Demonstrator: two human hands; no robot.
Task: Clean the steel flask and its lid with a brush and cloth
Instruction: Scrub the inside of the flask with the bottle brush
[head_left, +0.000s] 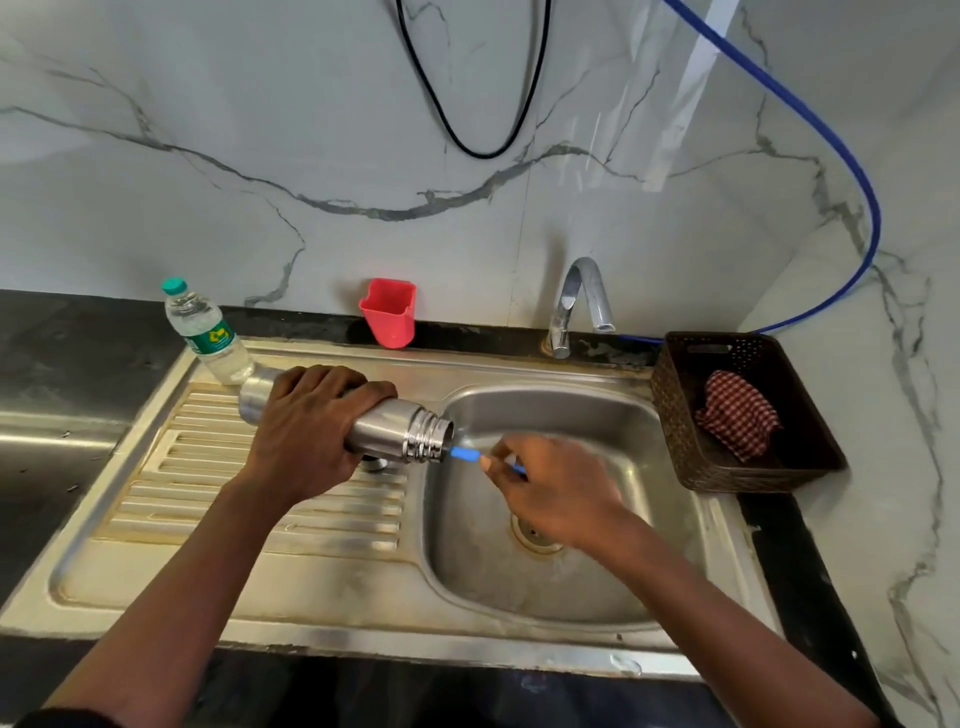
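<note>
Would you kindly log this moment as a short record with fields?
left hand: grips steel flask, held sideways, mouth toward the basin
right hand: holds blue brush handle, which enters the flask mouth
sink: tap off
cloth: checked cloth in brown basket
behind: water bottle, red holder

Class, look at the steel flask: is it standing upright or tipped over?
Tipped. The left hand holds the steel flask nearly sideways, its open threaded mouth pointing toward the sink basin.
</note>
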